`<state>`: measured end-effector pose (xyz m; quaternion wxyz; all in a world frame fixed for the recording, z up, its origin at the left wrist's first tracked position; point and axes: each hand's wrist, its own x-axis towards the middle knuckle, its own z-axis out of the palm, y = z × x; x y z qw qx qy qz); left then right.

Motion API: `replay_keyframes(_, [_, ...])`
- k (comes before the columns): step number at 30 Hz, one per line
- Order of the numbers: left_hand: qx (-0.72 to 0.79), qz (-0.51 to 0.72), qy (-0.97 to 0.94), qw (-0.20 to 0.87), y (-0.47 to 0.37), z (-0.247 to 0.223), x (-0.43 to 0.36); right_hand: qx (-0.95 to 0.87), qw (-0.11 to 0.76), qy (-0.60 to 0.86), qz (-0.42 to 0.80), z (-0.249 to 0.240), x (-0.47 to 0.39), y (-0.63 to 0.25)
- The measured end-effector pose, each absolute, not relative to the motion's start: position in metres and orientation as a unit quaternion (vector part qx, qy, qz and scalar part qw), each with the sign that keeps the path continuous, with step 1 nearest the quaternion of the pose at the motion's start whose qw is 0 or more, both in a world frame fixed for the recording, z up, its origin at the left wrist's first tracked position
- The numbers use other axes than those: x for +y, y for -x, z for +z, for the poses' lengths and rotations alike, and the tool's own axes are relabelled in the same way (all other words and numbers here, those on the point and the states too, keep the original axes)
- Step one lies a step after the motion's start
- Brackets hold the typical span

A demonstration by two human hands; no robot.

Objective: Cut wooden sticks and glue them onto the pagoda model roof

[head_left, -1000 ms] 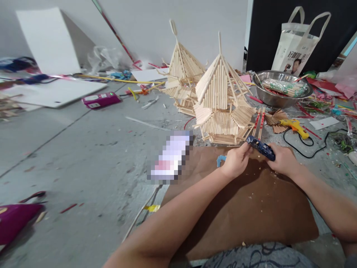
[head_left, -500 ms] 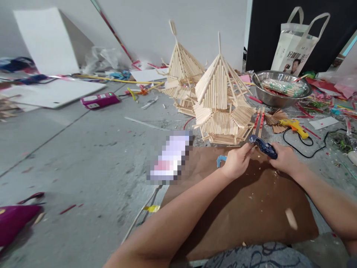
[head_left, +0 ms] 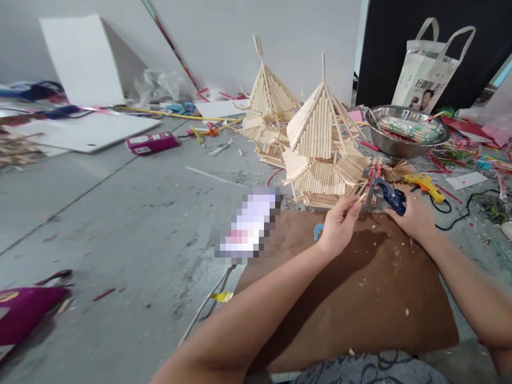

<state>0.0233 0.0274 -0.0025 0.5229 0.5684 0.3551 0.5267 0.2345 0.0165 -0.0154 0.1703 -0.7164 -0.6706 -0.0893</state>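
Observation:
Over the brown sheet (head_left: 360, 298), my left hand (head_left: 338, 226) pinches a short, thin wooden stick (head_left: 362, 197) between thumb and fingers. My right hand (head_left: 416, 217) is wrapped round a dark blue hand cutter (head_left: 394, 198) with a curved jaw. The jaw is parted and lies just right of the stick, apart from it. Behind both hands stands a pagoda-like model (head_left: 326, 165) built of wooden sticks. A second stick model (head_left: 269, 112) is partly hidden behind it. A small light blue curved piece (head_left: 318, 231) lies left of my left hand.
A phone-like blurred screen (head_left: 250, 221) lies left of the sheet. A yellow glue gun (head_left: 426, 186) with a black cord is at right, near a metal bowl (head_left: 390, 146) of packed sticks. Purple packs (head_left: 152, 143) and scraps lie on the grey floor (head_left: 140, 234).
My hands have drawn apart; the cutter has moved right, away from the stick, and its jaw shows parted. A blurred light chip above the sheet is gone from the air.

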Motion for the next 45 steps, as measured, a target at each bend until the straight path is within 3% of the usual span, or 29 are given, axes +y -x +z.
replay_keyframes(6, [0.324, 0.580, -0.482, 0.572, -0.023, 0.011, 0.027, -0.698, 0.116, 0.698, -0.116, -0.020, 0.019, -0.237])
replay_keyframes(14, [0.318, 0.568, -0.504, 0.568, -0.022, 0.018, 0.033, -0.779, 0.076, 0.617, -0.089, -0.029, 0.027, -0.240])
replay_keyframes(17, [0.340, 0.570, -0.505, 0.552, -0.021, 0.018, 0.038, -0.784, 0.116, 0.607, -0.063, -0.019, 0.027, -0.240])
replay_keyframes(25, [0.316, 0.600, -0.468, 0.567, -0.021, 0.030, 0.047, -0.739, 0.366, 0.564, 0.033, 0.076, 0.040, -0.191])
replay_keyframes(31, [0.322, 0.585, -0.462, 0.584, -0.020, 0.045, 0.057, -0.711, 0.470, 0.508, 0.126, 0.114, 0.083, -0.150])
replay_keyframes(45, [0.301, 0.623, -0.373, 0.619, -0.029, 0.053, 0.083, -0.694, 0.471, 0.487, 0.244, 0.120, 0.120, -0.126])
